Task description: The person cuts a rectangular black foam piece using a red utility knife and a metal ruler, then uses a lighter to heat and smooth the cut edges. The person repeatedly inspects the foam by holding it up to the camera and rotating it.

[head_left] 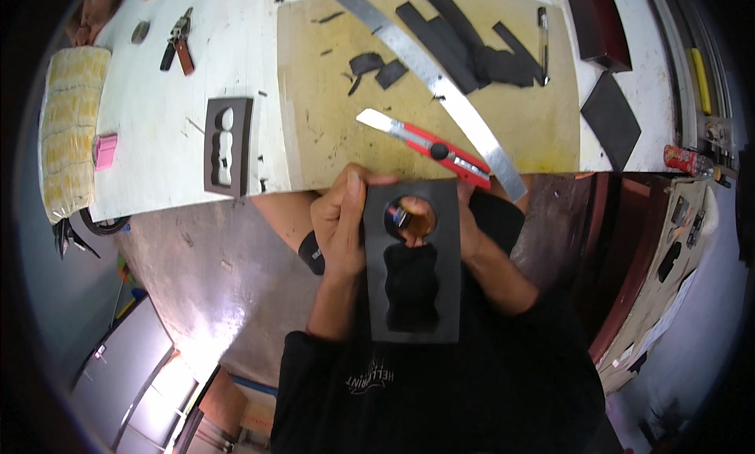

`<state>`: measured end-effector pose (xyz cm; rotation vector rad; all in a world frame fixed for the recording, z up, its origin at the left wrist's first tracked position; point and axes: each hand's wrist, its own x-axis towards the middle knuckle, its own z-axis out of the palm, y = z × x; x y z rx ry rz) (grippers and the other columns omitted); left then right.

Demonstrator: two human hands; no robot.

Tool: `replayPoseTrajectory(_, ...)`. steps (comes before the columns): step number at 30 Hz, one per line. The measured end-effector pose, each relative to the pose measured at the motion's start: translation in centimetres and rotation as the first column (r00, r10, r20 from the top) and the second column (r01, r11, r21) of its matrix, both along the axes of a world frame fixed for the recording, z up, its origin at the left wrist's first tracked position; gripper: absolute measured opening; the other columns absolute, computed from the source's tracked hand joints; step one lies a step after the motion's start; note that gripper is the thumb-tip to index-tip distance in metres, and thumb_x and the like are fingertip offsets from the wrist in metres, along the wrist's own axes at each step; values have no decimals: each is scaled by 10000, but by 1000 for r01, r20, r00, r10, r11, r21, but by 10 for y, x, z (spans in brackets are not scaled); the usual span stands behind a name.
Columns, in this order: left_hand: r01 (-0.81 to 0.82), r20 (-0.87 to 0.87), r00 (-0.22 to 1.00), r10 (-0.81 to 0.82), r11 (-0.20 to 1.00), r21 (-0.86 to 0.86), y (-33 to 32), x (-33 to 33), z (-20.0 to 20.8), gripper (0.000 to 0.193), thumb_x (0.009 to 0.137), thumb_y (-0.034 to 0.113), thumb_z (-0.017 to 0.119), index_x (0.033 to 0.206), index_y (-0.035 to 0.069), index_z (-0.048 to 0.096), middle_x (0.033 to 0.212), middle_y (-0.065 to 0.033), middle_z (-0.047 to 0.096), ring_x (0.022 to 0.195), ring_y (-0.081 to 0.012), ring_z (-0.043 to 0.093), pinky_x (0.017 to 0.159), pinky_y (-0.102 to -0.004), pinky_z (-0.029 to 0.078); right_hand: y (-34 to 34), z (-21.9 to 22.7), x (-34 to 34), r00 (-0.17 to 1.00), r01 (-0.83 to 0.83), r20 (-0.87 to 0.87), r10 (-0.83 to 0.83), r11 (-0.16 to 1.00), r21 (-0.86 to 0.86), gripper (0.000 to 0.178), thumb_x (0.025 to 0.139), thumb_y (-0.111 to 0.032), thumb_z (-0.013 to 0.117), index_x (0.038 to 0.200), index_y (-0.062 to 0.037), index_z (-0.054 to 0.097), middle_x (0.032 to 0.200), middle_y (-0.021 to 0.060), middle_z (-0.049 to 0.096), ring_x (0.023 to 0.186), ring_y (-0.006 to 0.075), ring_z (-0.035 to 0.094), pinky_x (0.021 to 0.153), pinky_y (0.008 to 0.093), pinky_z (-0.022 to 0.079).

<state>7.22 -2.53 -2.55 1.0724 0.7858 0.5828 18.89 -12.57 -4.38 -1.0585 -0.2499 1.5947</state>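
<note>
A seated worker in a black T-shirt (440,391) raises a dark grey foam-like insert (448,285), cut with a round hole and a wavy-sided slot, upright before the chest and just off the near edge of a white worktable (157,132).

The likeliest trouble lies close by: a red utility knife (458,165) rests with its handle at the table edge, just beyond the hands, and a careless knuckle or a lowered insert could nudge it toward the lap. A steel ruler (440,84), its near end jutting past the edge, could be tipped by a bumped forearm. The insert's narrow rim beside the round hole could crease or tear if squeezed hard.

The left hand (338,222) grasps the insert's upper left side, thumb raised along the edge and fingers partly hidden behind. The right hand (470,230) is at the opposite side, largely masked by the insert; skin and a small shiny object (403,217) show through the round hole, but how firmly that hand closes, or on what, cannot be told.
</note>
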Motion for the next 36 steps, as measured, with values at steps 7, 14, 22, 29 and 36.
replayPoseTrajectory(7,33,3,999,-33,993,110,4,4,0,441,1013,211,380,884,-111,652,784,-50,534,753,-107,490,713,-233,367,0,3,3,997,-67,30,65,996,65,340,936,-359,522,896,-31,603,684,5,555,591,66,517,501,213,396)
replayPoseTrajectory(14,48,-29,998,-48,999,-4,2,2,2,432,1013,220,393,876,-99,649,810,-60,553,748,-99,509,705,-234,385,0,10,-1,997,33,72,-34,999,22,326,939,-338,535,912,-21,608,709,18,569,589,79,535,503,216,413)
replayPoseTrajectory(22,-22,45,999,17,995,99,-2,8,4,392,1005,180,416,811,-101,608,780,-89,552,776,-133,535,740,-255,396,-5,-9,-4,984,172,20,-178,969,175,296,911,-248,565,962,41,604,719,54,595,570,94,547,497,202,430)
replayPoseTrajectory(29,-53,11,999,53,997,-49,-7,3,-5,388,990,152,450,702,-80,566,715,-69,499,726,-124,485,759,-272,421,-10,-27,-5,924,289,-321,-208,929,231,365,913,-280,531,1036,61,576,744,85,604,564,106,542,480,184,406)
replayPoseTrajectory(36,-86,86,992,89,996,-39,-9,3,-13,376,976,125,477,646,-50,521,669,-22,402,669,-105,425,882,-362,481,-11,-30,-4,899,348,-346,-268,917,195,382,923,-296,526,985,78,569,716,123,595,539,107,534,437,190,383)
